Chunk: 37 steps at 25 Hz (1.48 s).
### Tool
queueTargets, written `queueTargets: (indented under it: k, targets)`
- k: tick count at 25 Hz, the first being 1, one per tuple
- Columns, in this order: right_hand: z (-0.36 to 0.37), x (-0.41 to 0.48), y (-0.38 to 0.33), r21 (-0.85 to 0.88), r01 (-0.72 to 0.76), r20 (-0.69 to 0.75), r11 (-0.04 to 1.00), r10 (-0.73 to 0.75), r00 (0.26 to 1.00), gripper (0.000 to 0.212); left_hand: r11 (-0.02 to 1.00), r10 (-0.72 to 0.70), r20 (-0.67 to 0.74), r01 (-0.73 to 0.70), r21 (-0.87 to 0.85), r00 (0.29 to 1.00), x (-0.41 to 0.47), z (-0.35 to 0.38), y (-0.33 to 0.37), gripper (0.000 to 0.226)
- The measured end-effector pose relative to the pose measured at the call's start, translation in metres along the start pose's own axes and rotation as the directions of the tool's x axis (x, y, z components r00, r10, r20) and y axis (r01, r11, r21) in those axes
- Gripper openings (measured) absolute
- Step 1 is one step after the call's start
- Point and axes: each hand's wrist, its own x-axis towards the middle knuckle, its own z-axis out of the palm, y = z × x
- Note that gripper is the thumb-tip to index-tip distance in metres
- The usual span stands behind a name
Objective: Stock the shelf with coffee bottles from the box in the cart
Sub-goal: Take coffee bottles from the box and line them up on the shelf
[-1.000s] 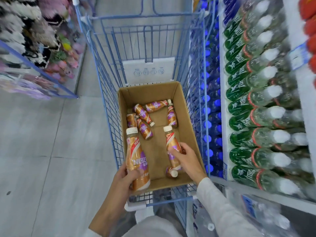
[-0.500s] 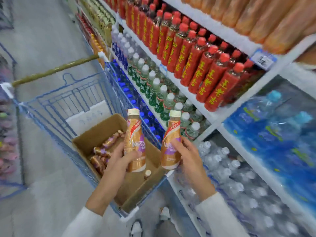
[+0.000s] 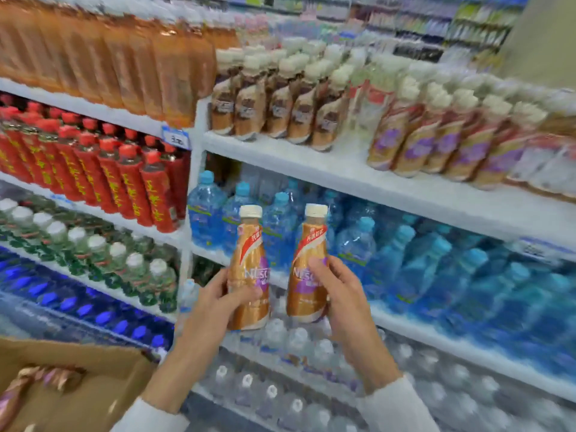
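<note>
My left hand (image 3: 207,310) grips one gold coffee bottle (image 3: 248,257) with a cream cap, held upright. A second coffee bottle (image 3: 307,260) of the same kind stands upright in my right hand (image 3: 344,299). Both are raised side by side in front of the blue water bottles. Above them, a white shelf (image 3: 389,188) carries rows of the same coffee bottles (image 3: 436,141), blurred. The cardboard box (image 3: 93,378) sits at the bottom left, with more coffee bottles (image 3: 34,381) lying inside.
Red tea bottles (image 3: 103,173) and orange drinks (image 3: 109,57) fill the left shelves. Green-labelled bottles (image 3: 93,254) sit below them. Blue water bottles (image 3: 420,269) crowd the shelf behind my hands, and packs of clear water (image 3: 296,385) lie lowest. Brown coffee bottles (image 3: 280,98) stand on the upper shelf's left part.
Both hands lifted their bottles out of the box and up. My view swung from the cart to the shelves on the right, so the coffee shelf came into sight.
</note>
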Motion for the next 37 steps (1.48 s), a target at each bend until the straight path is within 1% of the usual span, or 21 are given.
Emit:
queueTargets:
  k: [4,6,8,11,13,15,17,18,20,24,28,30,32,34,35,37]
  targets:
    - [-0.104,-0.005,-0.046,0.018,0.096,-0.115,0.995,-0.093,0.989,0.035,1.0,0.012,0.078,-0.012,0.01,0.997,0.009,0.116,-0.003,0.047]
    - [-0.148,-0.008,-0.062,0.008,0.121,-0.144,0.993,-0.118,0.982,0.03,1.0,0.027,0.123,-0.028,0.013,0.992,0.012,0.162,-0.004,0.041]
    - [-0.188,-0.01,-0.077,-0.01,0.127,-0.169,0.992,-0.127,0.977,0.021,0.999,0.047,0.168,-0.05,0.013,0.985,0.015,0.204,-0.003,0.043]
    - [-0.226,-0.001,-0.105,-0.036,0.154,-0.227,0.987,-0.158,0.961,0.02,0.993,0.097,0.203,-0.108,0.046,0.974,0.031,0.256,0.007,0.056]
    - [-0.243,0.01,-0.129,-0.079,0.204,-0.243,0.976,-0.218,0.945,0.024,0.981,0.152,0.22,-0.174,0.085,0.964,0.048,0.29,0.019,0.057]
    - [-0.253,0.025,-0.151,-0.12,0.267,-0.26,0.956,-0.29,0.921,0.021,0.961,0.213,0.233,-0.247,0.125,0.949,0.069,0.32,0.034,0.049]
    - [-0.261,0.041,-0.169,-0.154,0.323,-0.268,0.934,-0.354,0.896,0.016,0.924,0.288,0.274,-0.342,0.173,0.917,0.091,0.344,0.046,0.038]
    - [-0.264,0.05,-0.176,-0.175,0.341,-0.27,0.924,-0.378,0.885,0.018,0.898,0.322,0.289,-0.388,0.209,0.902,0.103,0.353,0.05,0.038]
    - [-0.271,0.069,-0.186,-0.214,0.351,-0.278,0.912,-0.401,0.873,0.03,0.85,0.366,0.3,-0.447,0.279,0.881,0.125,0.368,0.059,0.046]
    - [-0.285,0.104,-0.187,-0.26,0.319,-0.298,0.911,-0.39,0.871,0.044,0.826,0.381,0.299,-0.467,0.314,0.875,0.153,0.38,0.061,0.054]
    - [-0.29,0.121,-0.172,-0.259,0.324,-0.298,0.91,-0.394,0.869,0.049,0.796,0.403,0.301,-0.493,0.35,0.865,0.167,0.379,0.049,0.061]
    - [-0.291,0.123,-0.166,-0.287,0.326,-0.299,0.901,-0.407,0.863,0.05,0.782,0.413,0.31,-0.508,0.361,0.856,0.17,0.379,0.046,0.064]
    - [-0.293,0.122,-0.163,-0.29,0.33,-0.28,0.898,-0.409,0.868,0.052,0.772,0.426,0.315,-0.523,0.362,0.848,0.17,0.378,0.041,0.072]
    - [-0.295,0.118,-0.159,-0.27,0.332,-0.276,0.904,-0.403,0.872,0.059,0.747,0.452,0.307,-0.544,0.382,0.837,0.168,0.377,0.035,0.082]
    - [-0.296,0.116,-0.157,-0.294,0.328,-0.287,0.898,-0.41,0.866,0.065,0.725,0.472,0.291,-0.554,0.41,0.832,0.166,0.377,0.033,0.086]
    - [-0.294,0.114,-0.154,-0.404,0.3,-0.318,0.864,-0.44,0.84,0.072,0.693,0.494,0.236,-0.543,0.475,0.837,0.163,0.379,0.031,0.093]
